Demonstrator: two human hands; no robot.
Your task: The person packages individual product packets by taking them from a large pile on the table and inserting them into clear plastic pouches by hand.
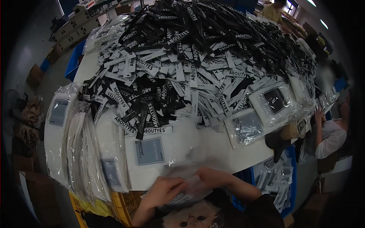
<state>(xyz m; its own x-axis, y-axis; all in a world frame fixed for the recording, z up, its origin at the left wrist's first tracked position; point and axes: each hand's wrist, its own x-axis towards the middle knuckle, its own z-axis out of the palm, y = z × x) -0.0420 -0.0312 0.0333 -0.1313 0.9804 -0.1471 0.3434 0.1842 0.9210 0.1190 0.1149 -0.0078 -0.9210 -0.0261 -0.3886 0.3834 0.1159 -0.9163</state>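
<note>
At six o'clock, left hand [164, 190] and right hand [211, 178] clamp fingers on a printed plastic bag [178, 199]. Likely light, limp, slippery: grip edges.

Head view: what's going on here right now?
The person's left hand and right hand hold a translucent printed bag by the near edge of the table. Ahead of them lies a flat white pack. Beyond it, a large heap of black and white strips covers much of the table; overlapping bagged packs lie at the left.
</note>
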